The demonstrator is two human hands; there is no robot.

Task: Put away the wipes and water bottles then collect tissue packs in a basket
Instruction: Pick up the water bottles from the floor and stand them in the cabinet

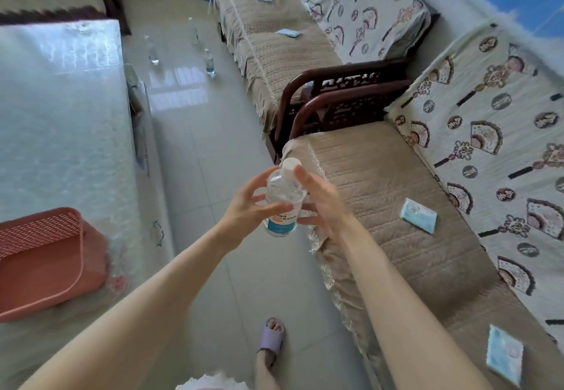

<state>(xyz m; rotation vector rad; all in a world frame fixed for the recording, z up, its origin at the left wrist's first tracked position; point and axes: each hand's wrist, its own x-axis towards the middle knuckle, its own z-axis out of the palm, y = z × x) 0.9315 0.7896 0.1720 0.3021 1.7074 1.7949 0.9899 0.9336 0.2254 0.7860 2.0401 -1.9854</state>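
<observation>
Early days — fingers of left hand point(244, 206) & right hand point(320, 203) clasped one water bottle point(282, 194) over the floor point(207, 151), 3 more bottles point(152, 50) stood on it, tissue packs point(418, 215) lay on sofas point(381, 182) — basket point(39, 255) on table point(61, 114) looked empty.

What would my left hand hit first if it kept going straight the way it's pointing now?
Your left hand points rightward into the water bottle, which its fingers touch. Just beyond that is your right hand, then likely the sofa seat, though depth is unclear.
</observation>
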